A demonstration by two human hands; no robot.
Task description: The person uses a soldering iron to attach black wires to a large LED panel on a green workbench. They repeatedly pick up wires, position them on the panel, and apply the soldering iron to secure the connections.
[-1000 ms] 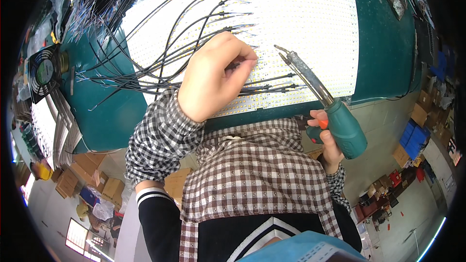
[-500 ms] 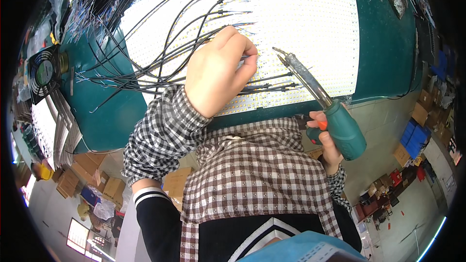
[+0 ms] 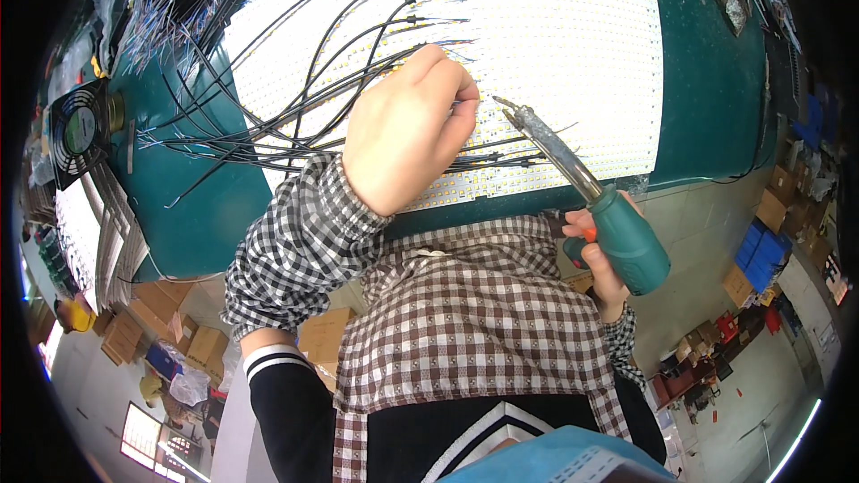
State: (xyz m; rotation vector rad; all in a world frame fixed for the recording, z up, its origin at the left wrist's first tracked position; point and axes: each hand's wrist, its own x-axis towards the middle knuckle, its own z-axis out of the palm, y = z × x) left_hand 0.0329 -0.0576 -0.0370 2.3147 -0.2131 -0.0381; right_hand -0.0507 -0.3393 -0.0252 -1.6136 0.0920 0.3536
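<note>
Table [image 3: 707, 112], green and scuffed, fills the upper half of your view, twelve being the top. A white panel [image 3: 582, 54], dotted with small yellow squares, lies on it from eleven round to two o'clock. Black cables [image 3: 385, 27] cross the panel at eleven, their thin ends fanning out near its middle. Loose wires [image 3: 179, 0] pile up at ten; a round fan [image 3: 80, 130] stands between nine and ten, with a stack of sheets [image 3: 103, 237] below it at nine.

Beyond the table, cartons [image 3: 208, 349] sit on the floor at eight, and a bright window [image 3: 143, 434] shows farther out that way. Blue bins [image 3: 759, 255] are at three, near brown boxes [image 3: 774, 213]; a light tube [image 3: 796, 443] runs along the rim at four.

Your left hand [image 3: 407, 130], just short of twelve, is over the panel with thumb and forefinger pinched narrow; you cannot tell what, if anything, lies between them. Your right hand [image 3: 604, 268], between three and four, holds the soldering iron [image 3: 595, 192] by its green handle, the tip pointing to one o'clock, just beside your left fingertips. Whether the tip touches the panel is unclear.

Your left hand hides some cable ends, and the handle covers part of your right hand. The panel's far edge is cut off at twelve, and clutter along the dark rim is too warped to make out.
</note>
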